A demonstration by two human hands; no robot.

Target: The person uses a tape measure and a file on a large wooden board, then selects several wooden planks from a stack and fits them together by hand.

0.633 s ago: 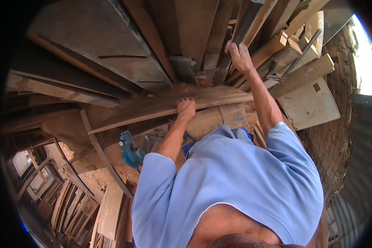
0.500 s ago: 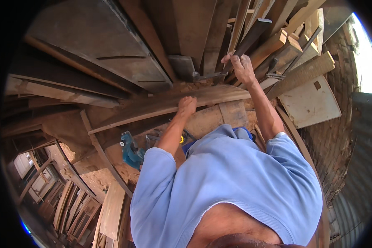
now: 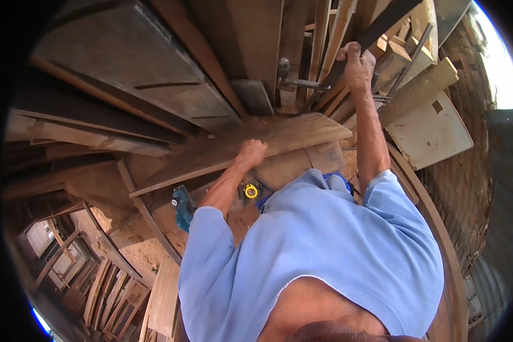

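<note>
A long wooden plank (image 3: 293, 137) lies across in front of me, its near edge tilted up to the right. My left hand (image 3: 253, 152) is closed at the plank's near edge, its fingers curled and partly hidden. Beyond the plank's right end, my right hand (image 3: 359, 60) grips a long dark bar clamp (image 3: 385, 24), which slants away to the upper right. A metal clamp jaw with a screw handle (image 3: 305, 84) sticks out left near the bar's lower end.
A yellow tape measure (image 3: 250, 191) and a teal power tool (image 3: 182, 208) lie near my left arm. Large boards (image 3: 125, 54) lean at the far side. Wood offcuts (image 3: 402, 57) and a pale panel (image 3: 430, 137) stand to the right; stacked timber (image 3: 111, 296) is at lower left.
My right hand has moved away and to the right, lifting the bar clamp with it. The left hand stays on the plank, slightly shifted. The tape measure shows more fully.
</note>
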